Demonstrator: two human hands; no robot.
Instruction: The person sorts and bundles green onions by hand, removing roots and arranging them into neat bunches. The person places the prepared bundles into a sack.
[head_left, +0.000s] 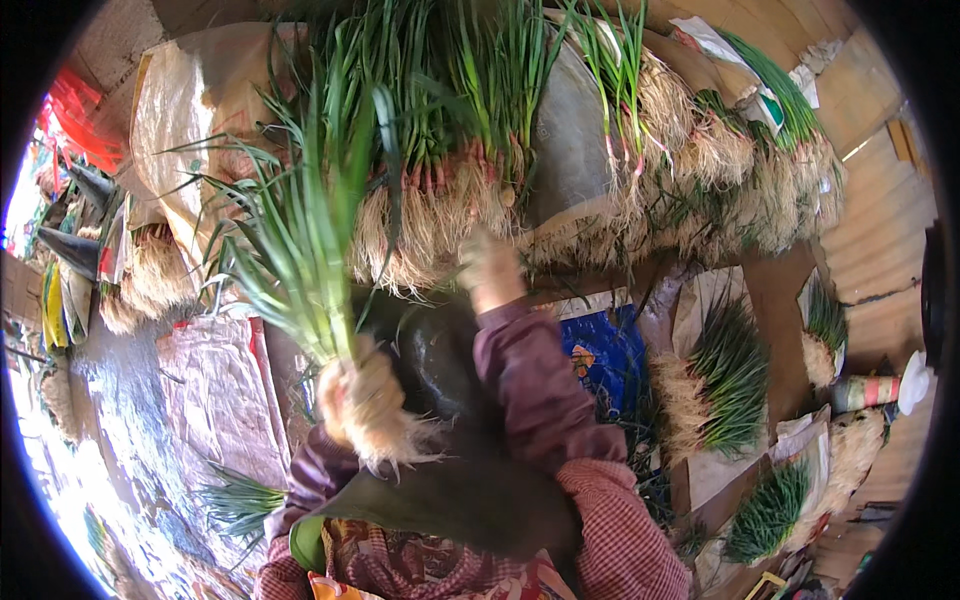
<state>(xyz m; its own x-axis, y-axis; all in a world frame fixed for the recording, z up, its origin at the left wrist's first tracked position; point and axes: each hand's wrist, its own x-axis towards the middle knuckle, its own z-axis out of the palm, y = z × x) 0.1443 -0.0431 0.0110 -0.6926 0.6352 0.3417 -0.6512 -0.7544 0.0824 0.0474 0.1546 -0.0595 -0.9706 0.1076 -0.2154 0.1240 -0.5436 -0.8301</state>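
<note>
My left hand (338, 405) is closed around the lower end of a bunch of green onions (318, 285), just above its pale, shaggy roots. The long green leaves of that bunch point up and away from me. My right hand (492, 272) reaches out to the roots of a row of loose green onions (450, 190) with reddish stem bases. Motion smears its fingers, so I cannot make out whether they hold anything. A dark sheet (450, 500) covers my lap below both hands.
More rooted onion bunches (790, 190) lie along the far right, and others (735, 375) rest on sacks to my right. A blue sack (600, 350) is beside my right forearm. White sacking (225, 390) lies on the left, with a small green bunch (240, 500) near it.
</note>
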